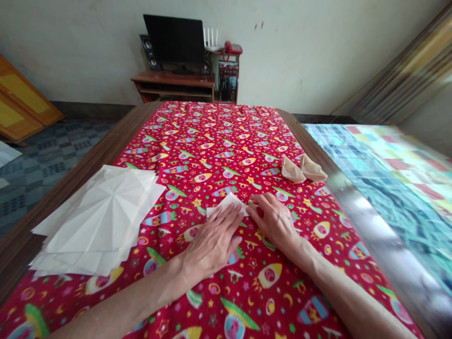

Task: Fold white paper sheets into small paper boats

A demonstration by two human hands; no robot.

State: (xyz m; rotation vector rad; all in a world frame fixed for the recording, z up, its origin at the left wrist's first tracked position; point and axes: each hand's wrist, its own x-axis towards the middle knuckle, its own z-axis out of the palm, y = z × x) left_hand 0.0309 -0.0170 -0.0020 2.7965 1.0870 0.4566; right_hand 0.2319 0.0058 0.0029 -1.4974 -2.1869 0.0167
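Note:
A small piece of white folded paper (230, 199) lies on the red patterned cloth, its peak pointing away from me. My left hand (215, 238) rests flat across it, fingers stretched out and pressing on its front part, which they hide. At the paper's right corner, my right hand (273, 216) has its thumb and curled fingers closed on the edge. To the left is a loose stack of white paper sheets (102, 216), the top one creased in rays from its middle. Two folded paper shapes (293, 170) sit together near the cloth's right edge.
The red cloth (226, 146) covers a dark wooden table (97, 155). Beyond its far end stand a monitor (174, 44), speakers and a red telephone (233, 48). A bed with a checked cover (381, 174) lies to the right, a yellow cabinet (26, 101) to the left.

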